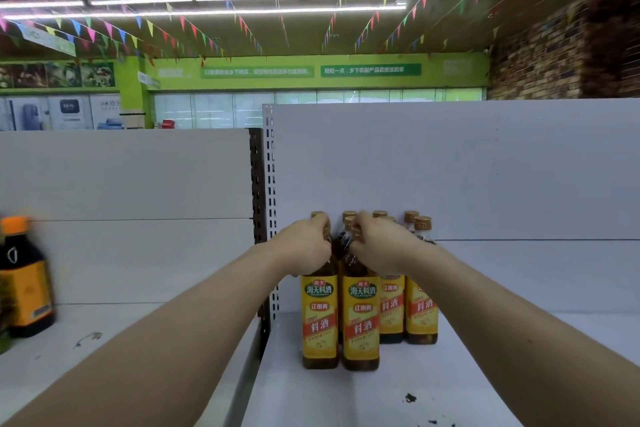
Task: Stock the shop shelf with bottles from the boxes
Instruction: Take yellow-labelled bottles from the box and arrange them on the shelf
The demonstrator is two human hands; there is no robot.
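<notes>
The left hand (pixel 306 248) and right hand (pixel 379 248) hide the necks of the front bottles (pixel 320 321); the dark bottle (pixel 24 284) is blurred, edge-cropped

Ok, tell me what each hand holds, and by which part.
The left hand grips the front-left bottle by its neck; the right hand grips the front-right bottle by its neck.
</notes>
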